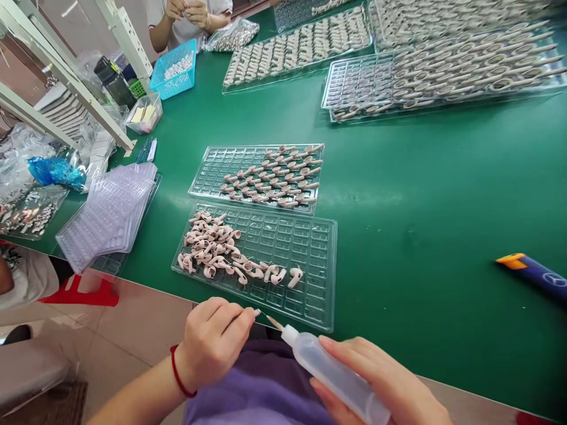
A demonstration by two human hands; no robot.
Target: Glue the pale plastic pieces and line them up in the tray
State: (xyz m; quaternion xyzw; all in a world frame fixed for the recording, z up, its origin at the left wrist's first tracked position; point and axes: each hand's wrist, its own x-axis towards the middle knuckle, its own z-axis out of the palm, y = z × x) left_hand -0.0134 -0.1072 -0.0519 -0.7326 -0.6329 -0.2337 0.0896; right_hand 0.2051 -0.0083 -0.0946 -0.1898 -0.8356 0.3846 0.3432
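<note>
My left hand (pixel 212 339), with a red cord on its wrist, pinches a tiny pale part between thumb and fingertips just off the table's near edge. My right hand (pixel 381 383) grips a translucent squeeze bottle (pixel 336 378) whose thin nozzle points at that part. Just beyond sits a clear plastic tray (pixel 305 248) with a loose heap of pink earbud-shaped parts (pixel 212 248) on its left side. A second clear tray (pixel 212 168) behind it holds pink parts (pixel 277 177) laid in rows.
A stack of empty clear trays (pixel 110 212) lies at the left. More filled trays (pixel 443 71) line the far side of the green table (pixel 420 195). A blue basket (pixel 175 69) stands by another person's hands (pixel 188 12). A blue-and-orange tool (pixel 531 273) lies at right.
</note>
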